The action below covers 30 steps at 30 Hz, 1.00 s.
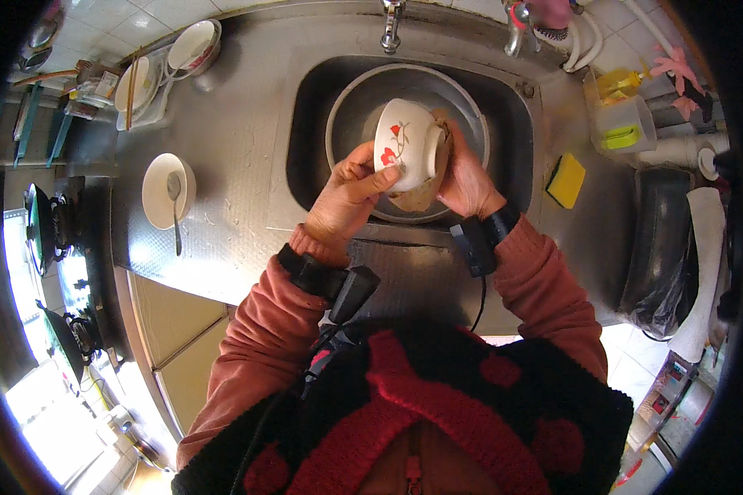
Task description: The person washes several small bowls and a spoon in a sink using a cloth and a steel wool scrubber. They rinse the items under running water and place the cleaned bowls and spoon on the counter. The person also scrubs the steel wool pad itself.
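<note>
Over the sink I hold a white ceramic bowl with a red flower pattern, tipped on its side. My left hand grips its rim side, the thumb lying on the outer wall. By the foot of the bowl, my right hand presses a brownish cloth or pad against it; the fingers are partly hidden behind. Below both hands sits a round metal basin inside the dark sink.
A chrome faucet hangs over the basin's far side. On the left counter stands a white bowl with a spoon. Stacked dishes are at the back left. A yellow sponge lies right of the sink, near a plastic caddy.
</note>
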### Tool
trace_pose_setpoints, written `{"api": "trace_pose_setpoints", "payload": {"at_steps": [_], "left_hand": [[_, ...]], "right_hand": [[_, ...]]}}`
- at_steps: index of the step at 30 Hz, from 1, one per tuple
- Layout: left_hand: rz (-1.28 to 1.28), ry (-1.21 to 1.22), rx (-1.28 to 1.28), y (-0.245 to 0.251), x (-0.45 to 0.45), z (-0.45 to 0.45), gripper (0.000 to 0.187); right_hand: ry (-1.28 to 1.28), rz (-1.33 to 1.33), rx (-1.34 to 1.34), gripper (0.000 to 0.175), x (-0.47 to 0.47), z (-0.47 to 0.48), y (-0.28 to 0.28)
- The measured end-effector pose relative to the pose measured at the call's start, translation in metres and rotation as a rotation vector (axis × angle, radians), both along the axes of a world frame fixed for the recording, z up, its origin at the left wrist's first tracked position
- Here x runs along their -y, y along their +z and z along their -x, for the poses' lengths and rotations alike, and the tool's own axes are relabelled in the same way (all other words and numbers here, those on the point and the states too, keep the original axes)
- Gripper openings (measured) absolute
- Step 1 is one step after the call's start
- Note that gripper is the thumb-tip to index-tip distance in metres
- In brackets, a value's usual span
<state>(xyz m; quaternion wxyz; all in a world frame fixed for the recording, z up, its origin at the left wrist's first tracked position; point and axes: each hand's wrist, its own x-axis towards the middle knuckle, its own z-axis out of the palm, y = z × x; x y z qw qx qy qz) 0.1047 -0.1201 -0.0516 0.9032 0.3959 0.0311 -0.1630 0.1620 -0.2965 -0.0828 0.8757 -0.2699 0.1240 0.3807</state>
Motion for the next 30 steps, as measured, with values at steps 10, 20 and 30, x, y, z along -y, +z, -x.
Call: {"api": "trace_pose_setpoints", "payload": {"at_steps": [10,20,30], "left_hand": [[-0.286,-0.077,0.043,0.013,0.012,0.006,0.028],[-0.346,0.220,0.111,0.015,0.013,-0.008,0.023],[-1.349,0.235,0.676,0.001,0.023,-0.008,0.019]], "right_hand": [[0.000,0.068,0.077,0.054,-0.001,-0.003,0.004],[-0.017,-0.045,0.080,0.050,-0.015,0.007,0.014],[-0.106,-0.042,0.145,0.049,-0.019,0.015,0.023]]}}
